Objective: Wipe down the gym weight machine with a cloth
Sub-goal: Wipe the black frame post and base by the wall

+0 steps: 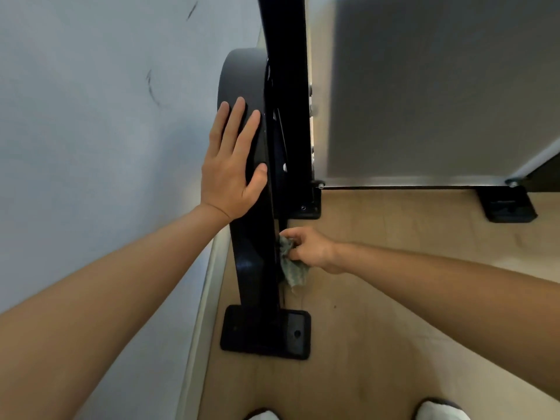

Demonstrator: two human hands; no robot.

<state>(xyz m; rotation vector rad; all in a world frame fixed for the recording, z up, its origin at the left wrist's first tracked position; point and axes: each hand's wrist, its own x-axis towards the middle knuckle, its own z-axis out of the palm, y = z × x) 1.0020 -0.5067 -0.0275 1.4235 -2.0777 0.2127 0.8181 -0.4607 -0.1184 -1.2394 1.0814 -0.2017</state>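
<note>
The black frame of the weight machine [253,268] rises from a flat foot plate [266,331] on the floor and curves up along the wall. My left hand [231,165] rests flat on the curved black upper part, fingers straight. My right hand [309,247] grips a crumpled grey-green cloth [292,268] and holds it against the right side of the lower frame, just above the foot plate. Part of the cloth hangs below the hand.
A white wall [106,147] stands close on the left, with a pale skirting board [209,298]. A grey metal panel [439,101] of the machine fills the upper right, with another black foot [509,207]. The floor [394,344] is light wood. My shoe tips [439,410] show at the bottom.
</note>
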